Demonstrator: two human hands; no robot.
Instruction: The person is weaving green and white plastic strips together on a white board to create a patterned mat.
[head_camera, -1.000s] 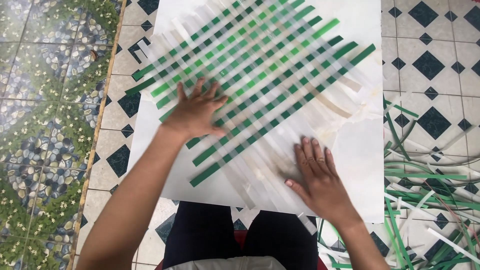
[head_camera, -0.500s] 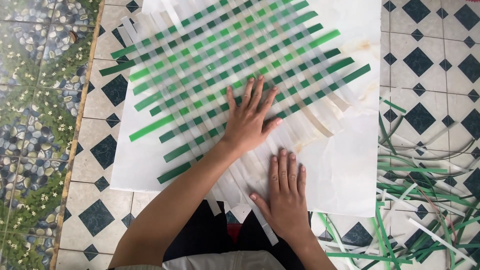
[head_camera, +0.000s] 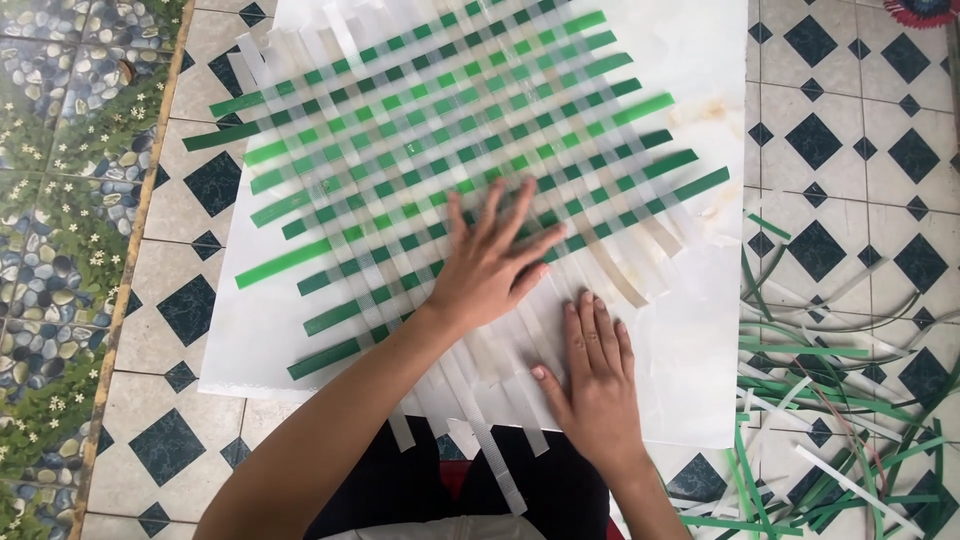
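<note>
Pressing, left hand (head_camera: 490, 265): flat, fingers spread apart, gripping nothing, palm on the near edge of the woven mat (head_camera: 450, 150).
Right hand (head_camera: 595, 375): flat, fingers together, gripping nothing, resting on the loose white strip ends (head_camera: 480, 400) just beside the left hand.
Woven mat: green and translucent white strips crossing diagonally, lying on a white board (head_camera: 700, 330).
White board: lies on the tiled floor (head_camera: 170, 310), its near edge at the person's lap.
Strip ends: several hang over the board's near edge.
Scrap pile (head_camera: 830, 420): loose green and white strips on the floor, right of the board.
Left border: floor tiles with a pebble and flower pattern (head_camera: 50, 250).
</note>
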